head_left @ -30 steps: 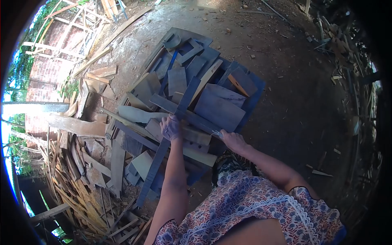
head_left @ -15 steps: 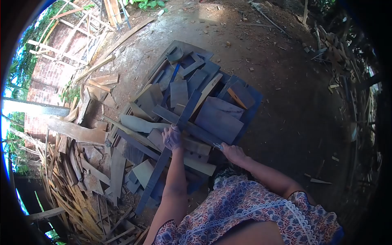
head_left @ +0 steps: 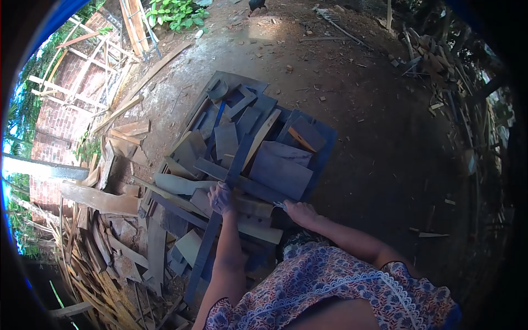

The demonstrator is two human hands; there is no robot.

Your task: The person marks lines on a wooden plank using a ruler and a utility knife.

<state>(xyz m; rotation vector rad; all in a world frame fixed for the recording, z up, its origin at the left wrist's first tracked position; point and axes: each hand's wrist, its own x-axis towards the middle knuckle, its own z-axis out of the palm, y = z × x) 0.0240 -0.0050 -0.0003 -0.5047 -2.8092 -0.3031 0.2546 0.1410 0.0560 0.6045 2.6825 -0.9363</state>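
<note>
My left hand is closed on a long dark wooden strip that runs diagonally over the pile. Another dark strip crosses it just above that hand, reaching toward my right hand. The right hand is closed round a small metallic object at that strip's lower right end; its kind is too small to make out. Beneath lie many wood offcuts, with a broad flat board right of the crossing and a curved pale piece to its left.
Scrap wood is heaped at the lower left, beside a long rough plank. A brick wall stands at the far left. More sticks lie at the upper right. A dark bird is at the top.
The view has shifted, so the pile and both hands appear lower and further left. Both hands keep their places on the strips. The bird shows more fully at the top.
</note>
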